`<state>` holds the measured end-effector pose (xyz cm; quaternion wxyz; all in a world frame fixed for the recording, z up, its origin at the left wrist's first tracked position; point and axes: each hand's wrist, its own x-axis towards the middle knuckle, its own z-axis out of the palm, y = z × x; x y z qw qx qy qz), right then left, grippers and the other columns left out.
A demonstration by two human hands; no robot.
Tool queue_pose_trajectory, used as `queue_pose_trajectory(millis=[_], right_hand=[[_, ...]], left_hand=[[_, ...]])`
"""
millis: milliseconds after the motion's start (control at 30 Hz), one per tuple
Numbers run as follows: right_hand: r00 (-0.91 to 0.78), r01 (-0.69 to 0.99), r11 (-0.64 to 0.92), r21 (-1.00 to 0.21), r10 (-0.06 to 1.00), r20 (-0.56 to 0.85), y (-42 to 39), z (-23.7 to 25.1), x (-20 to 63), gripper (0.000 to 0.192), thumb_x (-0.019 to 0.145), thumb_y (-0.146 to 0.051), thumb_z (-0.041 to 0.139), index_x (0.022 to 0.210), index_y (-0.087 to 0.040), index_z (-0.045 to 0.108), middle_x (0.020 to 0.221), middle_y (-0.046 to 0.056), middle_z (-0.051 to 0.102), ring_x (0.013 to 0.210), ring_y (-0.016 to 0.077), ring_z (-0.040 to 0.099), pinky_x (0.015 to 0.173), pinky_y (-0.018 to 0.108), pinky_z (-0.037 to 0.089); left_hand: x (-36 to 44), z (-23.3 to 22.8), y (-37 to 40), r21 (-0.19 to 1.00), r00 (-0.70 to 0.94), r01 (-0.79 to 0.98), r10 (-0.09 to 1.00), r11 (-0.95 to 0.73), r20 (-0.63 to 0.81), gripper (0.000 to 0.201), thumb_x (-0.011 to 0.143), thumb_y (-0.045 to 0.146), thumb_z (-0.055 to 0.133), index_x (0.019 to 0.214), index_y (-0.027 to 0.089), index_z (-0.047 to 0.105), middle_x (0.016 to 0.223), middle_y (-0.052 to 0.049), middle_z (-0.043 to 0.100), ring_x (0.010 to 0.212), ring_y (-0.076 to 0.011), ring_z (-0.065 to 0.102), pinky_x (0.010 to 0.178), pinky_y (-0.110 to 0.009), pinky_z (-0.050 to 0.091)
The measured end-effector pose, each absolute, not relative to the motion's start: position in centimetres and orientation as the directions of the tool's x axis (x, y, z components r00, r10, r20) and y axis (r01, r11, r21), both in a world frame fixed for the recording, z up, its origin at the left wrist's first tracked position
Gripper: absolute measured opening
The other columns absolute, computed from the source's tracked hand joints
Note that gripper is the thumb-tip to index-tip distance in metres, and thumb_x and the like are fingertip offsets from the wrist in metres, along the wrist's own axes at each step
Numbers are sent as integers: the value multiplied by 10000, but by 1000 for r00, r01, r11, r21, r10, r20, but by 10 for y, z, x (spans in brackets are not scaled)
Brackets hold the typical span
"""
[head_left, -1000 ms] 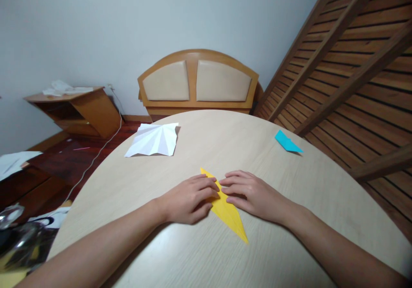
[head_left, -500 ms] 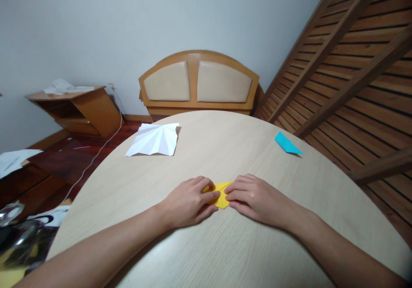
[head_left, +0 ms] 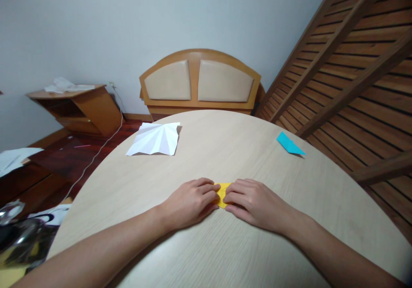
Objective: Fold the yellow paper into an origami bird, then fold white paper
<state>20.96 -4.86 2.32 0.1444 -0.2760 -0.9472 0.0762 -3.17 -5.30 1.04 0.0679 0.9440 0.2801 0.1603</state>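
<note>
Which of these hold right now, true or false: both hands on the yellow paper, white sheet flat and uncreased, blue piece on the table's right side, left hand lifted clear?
1. Both hands press the yellow paper. True: left hand and right hand lie on it.
2. The white sheet is flat and uncreased. False: it shows fanned creases.
3. The blue piece lies on the right side of the table. True.
4. The left hand is lifted clear. False: it rests on the table and the paper.

White creased paper (head_left: 155,140) and blue paper (head_left: 289,144) lie apart.
</note>
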Motion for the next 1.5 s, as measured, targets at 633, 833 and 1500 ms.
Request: queue_pose_trajectory(millis=[633,833,1500], right_hand=[[-628,634,644,-428,752,200,-48,17,201,167,979,-166,526,826,-191,587,881,48,627,861,204,584,768,335,466],[-595,622,591,-514,783,181,-49,17,203,140,975,-187,569,841,-195,608,902,37,629,889,197,593,785,328,460],[-711,604,753,-260,657,250,-51,15,195,143,932,-102,558,841,-167,648,833,62,669,800,215,607,719,343,477]], left_hand=[[-24,11,-55,454,659,555,702,-697,271,123,953,198,511,997,170,622,1183,-90,720,1109,-240,638,956,-398,555],[-26,13,-55,543,630,527,729,-654,266,37,898,179,582,873,192,605,1177,-74,711,1097,-226,633,951,-379,541],[-23,11,-55,412,670,566,690,-714,274,114,946,195,510,938,169,620,1156,-99,706,1099,-237,620,967,-395,544]])
